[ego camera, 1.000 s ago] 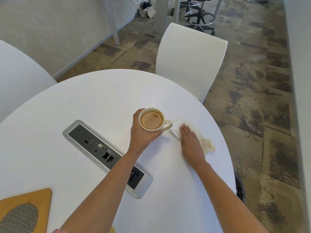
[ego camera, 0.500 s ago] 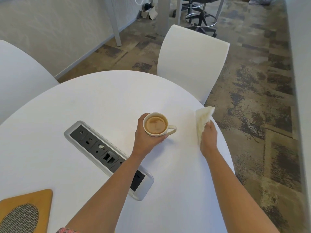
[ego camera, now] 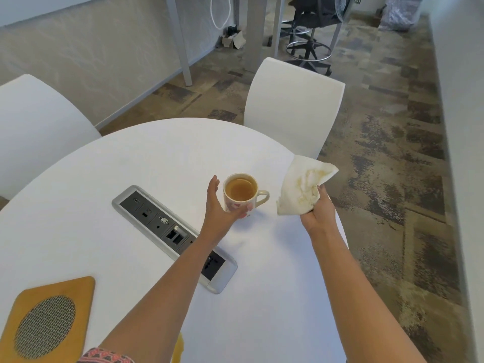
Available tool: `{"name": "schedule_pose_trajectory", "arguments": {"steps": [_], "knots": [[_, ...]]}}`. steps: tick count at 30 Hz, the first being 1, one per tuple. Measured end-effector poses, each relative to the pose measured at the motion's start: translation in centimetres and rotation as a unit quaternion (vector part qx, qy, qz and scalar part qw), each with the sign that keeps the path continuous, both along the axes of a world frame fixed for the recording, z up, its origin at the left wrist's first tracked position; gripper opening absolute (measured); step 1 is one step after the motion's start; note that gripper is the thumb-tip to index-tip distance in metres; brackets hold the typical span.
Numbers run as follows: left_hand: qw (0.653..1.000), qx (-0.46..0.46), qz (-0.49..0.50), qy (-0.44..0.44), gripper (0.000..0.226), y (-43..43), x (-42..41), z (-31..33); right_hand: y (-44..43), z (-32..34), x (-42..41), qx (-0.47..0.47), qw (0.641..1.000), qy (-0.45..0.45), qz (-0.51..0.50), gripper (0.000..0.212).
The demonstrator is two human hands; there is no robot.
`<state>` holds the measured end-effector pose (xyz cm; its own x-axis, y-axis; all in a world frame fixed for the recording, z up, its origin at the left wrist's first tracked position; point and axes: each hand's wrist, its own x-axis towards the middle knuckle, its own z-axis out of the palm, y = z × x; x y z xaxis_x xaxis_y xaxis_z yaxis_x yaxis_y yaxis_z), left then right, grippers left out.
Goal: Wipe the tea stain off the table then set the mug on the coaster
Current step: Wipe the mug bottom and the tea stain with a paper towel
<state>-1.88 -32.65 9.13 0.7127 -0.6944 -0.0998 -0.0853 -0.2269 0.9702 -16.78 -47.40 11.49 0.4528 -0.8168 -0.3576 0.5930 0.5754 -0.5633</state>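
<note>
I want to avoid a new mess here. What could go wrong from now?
1. The mug is fairly full and the left hand lies loosely against it, fingers straight; a weak lift could spill tea.
2. The way to the coaster passes the socket panel, where spilled tea may land.
3. The stained napkin in the right hand might drip on the table.

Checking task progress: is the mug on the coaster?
No, the mug sits far from the coaster, which lies bare at the table's near left.
</note>
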Motion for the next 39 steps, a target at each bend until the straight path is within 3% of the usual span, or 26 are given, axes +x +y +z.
{"name": "schedule_pose_trajectory", "arguments": {"steps": [5,8,11,15,20,24,29,31,33,35,37,39], "knots": [[0.98,-0.099,0.143,-0.102,0.037,3.3,-3.0,1.8,2.9,1.7,-0.1,-0.02,0.999,-0.032,0.029,0.028],[0.97,-0.147,0.17,-0.087,0.015,4.2,-4.5,4.2,5.2,2.6,-0.1,-0.015,0.998,-0.048,0.048,0.027],[0.983,-0.138,0.12,0.019,0.014,4.4,-4.9,6.2,7.7,3.6,0.5,-0.02,0.996,-0.055,0.068,0.029],[0.988,-0.039,-0.001,0.147,0.027,5.9,-5.1,7.4,11.2,4.4,1.5,-0.054,0.995,-0.019,0.08,0.037],[0.984,-0.035,0.011,0.173,0.033,9.9,-4.4,7.7,16.0,4.8,1.9,-0.116,0.987,0.065,0.084,0.038],[0.982,0.009,0.027,0.188,0.02,13.9,-3.3,7.8,20.6,5.3,1.1,-0.265,0.952,0.124,0.088,0.038],[0.963,0.005,0.054,0.266,0.019,18.8,-2.2,8.0,26.1,4.9,-0.5,-0.454,0.825,0.31,0.128,0.033],[0.952,0.017,0.072,0.296,0.019,20.4,-2.1,8.2,27.7,4.1,-1.5,-0.576,0.719,0.351,0.167,0.041],[0.948,0.05,0.09,0.302,0.012,22.0,-2.0,8.2,28.8,3.0,-2.1,-0.697,0.582,0.376,0.184,0.054],[0.947,0.071,0.102,0.297,0.007,23.4,-1.8,8.0,29.9,2.2,-2.2,-0.763,0.479,0.38,0.211,0.063],[0.944,0.075,0.104,0.304,0.008,24.6,-1.8,7.7,31.5,1.8,-2.1,-0.783,0.416,0.385,0.254,0.077],[0.942,0.084,0.097,0.31,0.006,25.6,-1.9,7.5,33.0,1.3,-1.9,-0.801,0.384,0.394,0.236,0.086]]}}
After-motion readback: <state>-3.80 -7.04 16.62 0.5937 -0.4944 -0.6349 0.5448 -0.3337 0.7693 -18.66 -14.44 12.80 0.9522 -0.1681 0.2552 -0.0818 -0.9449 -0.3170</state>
